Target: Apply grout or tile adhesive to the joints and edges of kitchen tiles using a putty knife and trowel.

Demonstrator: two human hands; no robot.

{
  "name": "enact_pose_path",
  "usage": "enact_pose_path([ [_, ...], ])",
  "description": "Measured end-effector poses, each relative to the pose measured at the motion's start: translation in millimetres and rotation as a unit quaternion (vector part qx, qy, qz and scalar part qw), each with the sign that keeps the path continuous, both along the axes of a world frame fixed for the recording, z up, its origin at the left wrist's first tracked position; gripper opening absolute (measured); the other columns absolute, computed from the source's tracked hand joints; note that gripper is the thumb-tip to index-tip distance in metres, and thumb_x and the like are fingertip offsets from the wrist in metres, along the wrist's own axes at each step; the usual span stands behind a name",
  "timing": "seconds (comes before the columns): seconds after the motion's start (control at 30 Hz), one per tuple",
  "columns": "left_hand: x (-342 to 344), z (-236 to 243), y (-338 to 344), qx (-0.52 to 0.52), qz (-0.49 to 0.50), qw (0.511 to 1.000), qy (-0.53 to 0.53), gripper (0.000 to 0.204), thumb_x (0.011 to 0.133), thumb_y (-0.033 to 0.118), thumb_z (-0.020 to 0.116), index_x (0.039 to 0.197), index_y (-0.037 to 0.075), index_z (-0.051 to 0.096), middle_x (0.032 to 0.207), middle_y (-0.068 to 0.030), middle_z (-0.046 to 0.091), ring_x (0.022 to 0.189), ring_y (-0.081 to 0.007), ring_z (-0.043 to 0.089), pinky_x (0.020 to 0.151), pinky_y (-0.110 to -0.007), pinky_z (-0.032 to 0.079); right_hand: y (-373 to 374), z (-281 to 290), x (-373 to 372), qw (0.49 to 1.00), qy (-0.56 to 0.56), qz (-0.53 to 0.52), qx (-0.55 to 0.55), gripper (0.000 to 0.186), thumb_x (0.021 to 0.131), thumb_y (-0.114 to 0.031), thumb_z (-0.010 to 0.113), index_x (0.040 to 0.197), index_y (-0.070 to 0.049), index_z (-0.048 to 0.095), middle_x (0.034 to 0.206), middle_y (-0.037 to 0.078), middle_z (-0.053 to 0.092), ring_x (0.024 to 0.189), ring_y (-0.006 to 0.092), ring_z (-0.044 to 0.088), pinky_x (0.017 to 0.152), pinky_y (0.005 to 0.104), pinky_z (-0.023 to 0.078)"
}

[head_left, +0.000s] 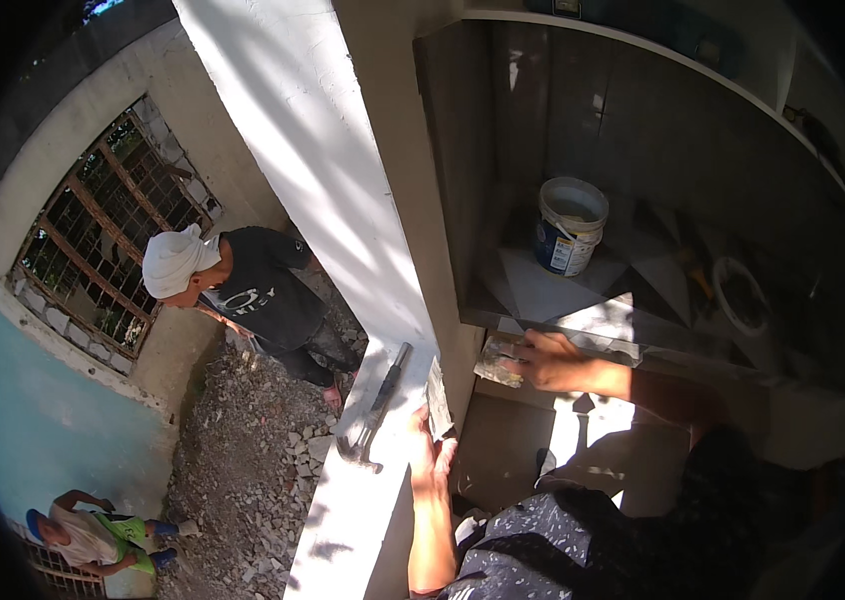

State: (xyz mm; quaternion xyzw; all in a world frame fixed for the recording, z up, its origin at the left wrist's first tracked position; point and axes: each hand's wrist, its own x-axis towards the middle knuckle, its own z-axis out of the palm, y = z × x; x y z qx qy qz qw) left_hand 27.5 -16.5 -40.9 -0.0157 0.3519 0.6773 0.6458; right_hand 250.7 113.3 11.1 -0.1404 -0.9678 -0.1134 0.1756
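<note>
Ledge (pixel 331 500) at left bears a hammer (pixel 383 393) that a bump could topple, while slack grips could make the left hand (pixel 429 458) near it and right hand (pixel 551 362) farther right drop the pale slab (pixel 439 398) and smeared plate (pixel 496 362) they respectively clasp.

Dark white-flecked clothing (pixel 553 540), bare forearms (pixel 431 535)

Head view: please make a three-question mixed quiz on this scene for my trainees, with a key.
1. Multiple choice: which tool lies on the white ledge, beside the left hand?
A saw
B hammer
C drill

2. True or false: the right hand holds a small object in its fingers.

3. Short answer: which hand is nearer the white bucket?

Key: 1 B; 2 true; 3 the right hand.
</note>
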Motion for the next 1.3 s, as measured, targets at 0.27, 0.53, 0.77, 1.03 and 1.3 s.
enact_pose_path([
  [0.27, -0.5, 6.7, -29.1, 0.107, 0.035, 0.994, 0.018, 0.027, 0.085, 0.016, 0.050, 0.104, -0.003, 0.055, 0.102, -0.0117, 0.063, 0.091, -0.0210, 0.063, 0.079, -0.033, 0.052, 115.2, 189.8, -60.3, 0.887, 0.310, -0.126, 0.319, 0.047, 0.058, -0.004, 0.063, 0.105, -0.009, 0.060, 0.102, 0.009, 0.055, 0.088, 0.0247, 0.048, 0.074, 0.0381, 0.041],
  [0.53, -27.2, -10.9, -72.0, 0.053, 0.084, 0.995, -0.011, 0.028, 0.084, 0.016, 0.051, 0.106, 0.000, 0.054, 0.103, -0.0106, 0.063, 0.092, -0.0207, 0.062, 0.080, -0.035, 0.052, 173.9, 245.9, -104.2, 0.845, 0.263, -0.157, 0.438, 0.037, 0.067, -0.008, 0.058, 0.103, -0.013, 0.063, 0.108, 0.001, 0.055, 0.093, 0.0215, 0.046, 0.072, 0.0359, 0.036],
  [0.77, -50.8, -16.9, -85.1, -0.028, 0.102, 0.994, 0.028, 0.025, 0.084, 0.017, 0.051, 0.103, 0.001, 0.055, 0.102, -0.0082, 0.061, 0.093, -0.0195, 0.059, 0.080, -0.036, 0.048, 185.3, 238.5, -113.1, 0.819, 0.267, -0.197, 0.468, 0.043, 0.066, -0.007, 0.060, 0.108, -0.018, 0.062, 0.116, -0.004, 0.051, 0.096, 0.0216, 0.043, 0.080, 0.0423, 0.035],
  [1.03, -63.7, -19.2, -82.4, -0.068, 0.083, 0.994, 0.024, 0.027, 0.084, 0.013, 0.051, 0.107, -0.001, 0.052, 0.104, -0.0104, 0.060, 0.096, -0.0216, 0.059, 0.082, -0.037, 0.049, 178.2, 162.6, -126.8, 0.872, 0.192, -0.242, 0.380, 0.047, 0.067, -0.008, 0.060, 0.112, -0.019, 0.060, 0.119, -0.005, 0.050, 0.100, 0.0209, 0.042, 0.079, 0.0393, 0.031],
  [1.3, -59.6, -36.6, -73.6, -0.116, -0.003, 0.991, 0.065, 0.034, 0.082, 0.014, 0.050, 0.112, -0.001, 0.051, 0.109, -0.0125, 0.059, 0.100, -0.0239, 0.058, 0.086, -0.039, 0.048, 167.8, 24.0, -103.1, 0.917, 0.190, -0.202, 0.286, 0.029, 0.071, -0.018, 0.058, 0.099, -0.018, 0.065, 0.123, -0.008, 0.048, 0.100, 0.0192, 0.041, 0.075, 0.0426, 0.034],
])
